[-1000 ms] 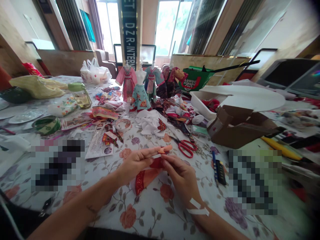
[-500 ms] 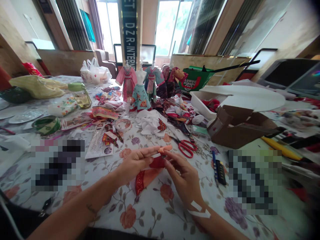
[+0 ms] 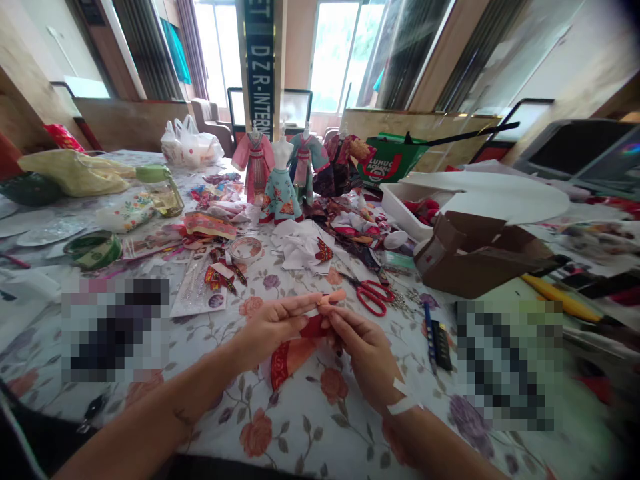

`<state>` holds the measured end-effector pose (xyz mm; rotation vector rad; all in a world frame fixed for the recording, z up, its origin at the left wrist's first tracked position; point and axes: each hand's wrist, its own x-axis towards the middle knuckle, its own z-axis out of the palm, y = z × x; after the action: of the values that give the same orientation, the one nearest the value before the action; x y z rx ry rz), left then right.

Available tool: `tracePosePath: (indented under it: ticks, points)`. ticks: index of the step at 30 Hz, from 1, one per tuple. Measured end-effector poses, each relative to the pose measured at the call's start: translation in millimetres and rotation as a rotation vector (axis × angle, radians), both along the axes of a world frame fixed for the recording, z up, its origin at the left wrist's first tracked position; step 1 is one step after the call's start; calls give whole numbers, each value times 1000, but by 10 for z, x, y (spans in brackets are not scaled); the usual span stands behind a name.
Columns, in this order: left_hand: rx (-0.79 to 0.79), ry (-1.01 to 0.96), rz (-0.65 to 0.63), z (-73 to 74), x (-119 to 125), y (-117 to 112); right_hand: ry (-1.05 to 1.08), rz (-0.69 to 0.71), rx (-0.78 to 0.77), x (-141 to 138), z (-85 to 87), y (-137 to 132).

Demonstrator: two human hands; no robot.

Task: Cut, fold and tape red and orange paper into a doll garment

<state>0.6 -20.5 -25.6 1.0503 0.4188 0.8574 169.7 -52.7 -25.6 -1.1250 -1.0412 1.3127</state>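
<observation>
The left hand [image 3: 270,327] and right hand [image 3: 363,353] pinch a red cloth piece [image 3: 290,357] over the flowery surface [image 3: 305,433], fingers [image 3: 295,307] pressed together. The fingers hide its top part. Red scissors [image 3: 373,297] lie just past the hands. Two blurry squares [image 3: 115,330] hide whatever is on each side.

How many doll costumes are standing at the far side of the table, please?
4, in a row: pink, aqua, teal, then dark floral at right; others may be hidden.
</observation>
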Motion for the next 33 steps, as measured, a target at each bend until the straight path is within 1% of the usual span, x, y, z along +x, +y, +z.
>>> tracePosePath:
  ticks: [4, 5, 9, 11, 13, 14, 18, 19, 23, 26, 28, 30, 32, 33]
  points:
    - [0, 11, 54, -36, 2, 25, 34, -72, 5, 14, 33, 19]
    - [-7, 14, 60, -36, 1, 26, 46, -72, 8, 12, 35, 18]
    - [-35, 15, 23, -25, -4, 14, 39, 7, -22, -2, 1, 17]
    - [-32, 18, 26, -26, -4, 11, 11, -14, -29, 5, -18, 25]
    - [-32, 27, 50, -32, -2, 13, 1, -75, 6, 23, -28, 32]
    - [-36, 29, 59, -34, -1, 15, 0, -83, 30, 32, -30, 34]
    - [-48, 2, 42, -27, -1, 17, -51, 21, 75, 49, -36, 35]
    - [-56, 0, 39, -22, -3, 17, -75, 30, 82, 49, -34, 38]
    - [-103, 23, 74, 2, -12, 21, -111, -58, 136, 44, -19, 53]
    - [-96, 15, 79, 19, -17, 21, -168, -54, 142, 41, -23, 73]
    - [-80, 9, 77, 33, -20, 25, -216, -99, 144, 56, -36, 107]
    - [-87, 28, 113, 48, -26, 41, -278, -223, 166, 94, -48, 167]
    - [-97, 67, 187, 57, -36, 72, -425, -356, 234, 147, -57, 244]
    - [-91, 85, 230, 56, -43, 92, -528, -399, 283, 173, -61, 285]
